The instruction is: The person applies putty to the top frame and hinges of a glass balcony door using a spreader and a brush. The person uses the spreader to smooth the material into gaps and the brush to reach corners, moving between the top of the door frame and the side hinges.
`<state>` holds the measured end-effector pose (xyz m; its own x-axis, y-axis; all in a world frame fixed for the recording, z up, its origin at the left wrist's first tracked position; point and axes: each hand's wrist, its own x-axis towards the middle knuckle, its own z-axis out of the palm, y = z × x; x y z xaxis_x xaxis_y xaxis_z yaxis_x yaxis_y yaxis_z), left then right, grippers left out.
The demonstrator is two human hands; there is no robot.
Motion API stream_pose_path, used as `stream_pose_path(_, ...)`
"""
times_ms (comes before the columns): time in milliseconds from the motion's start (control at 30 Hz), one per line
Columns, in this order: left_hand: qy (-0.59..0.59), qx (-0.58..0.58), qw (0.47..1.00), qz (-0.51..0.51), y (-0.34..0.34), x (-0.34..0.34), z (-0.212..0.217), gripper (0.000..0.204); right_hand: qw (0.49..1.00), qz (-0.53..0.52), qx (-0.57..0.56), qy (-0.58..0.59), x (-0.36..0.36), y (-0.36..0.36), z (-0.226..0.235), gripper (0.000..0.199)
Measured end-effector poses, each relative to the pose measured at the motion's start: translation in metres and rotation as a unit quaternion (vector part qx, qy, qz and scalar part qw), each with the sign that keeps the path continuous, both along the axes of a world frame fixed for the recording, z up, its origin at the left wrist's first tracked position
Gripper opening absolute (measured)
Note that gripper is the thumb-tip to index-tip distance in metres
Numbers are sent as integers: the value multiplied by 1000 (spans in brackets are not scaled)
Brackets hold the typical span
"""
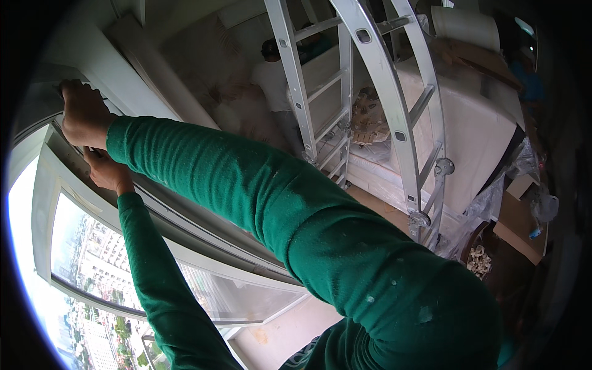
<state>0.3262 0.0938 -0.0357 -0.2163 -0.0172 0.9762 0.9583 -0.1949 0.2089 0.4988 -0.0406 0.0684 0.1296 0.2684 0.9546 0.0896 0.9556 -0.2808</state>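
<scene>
Both my hands reach up to the top left, where a grey window frame (185,228) meets a white trim board (132,92). My right hand (83,114), in a green sleeve, is curled into a fist over the frame's upper edge next to the trim. Just below it, my left hand (106,171) presses against the frame's channel with its fingers tucked behind the edge and hidden. No tool shows in either hand. Under the frame is an open window pane (80,246), with city buildings far below.
An aluminium ladder (382,105) stands at the centre right. Behind it, a person in a white shirt and dark cap (274,77) is lower down. A white plastic-covered mattress (475,123), cardboard boxes (518,228) and a white roll (465,24) fill the right side.
</scene>
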Motion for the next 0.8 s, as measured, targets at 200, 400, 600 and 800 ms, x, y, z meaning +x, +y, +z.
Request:
stream_pose_path(200, -39, 44, 998, 8, -40, 47, 0, 46, 997, -48, 17, 49, 48, 22, -36, 27)
stream_pose_path(400, -38, 16, 999, -8, -56, 54, 0, 45, 997, -28, -68, -1, 52, 35, -33, 40)
stream_pose_path(600, -27, 22, 999, -1, -52, 53, 2, 45, 998, -55, -13, -8, -17, 37, 2, 35)
stream_pose_path(800, -39, -50, 998, -17, -47, 44, -3, 51, 1000, -22, 1, 22, -61, 18, 33, 23)
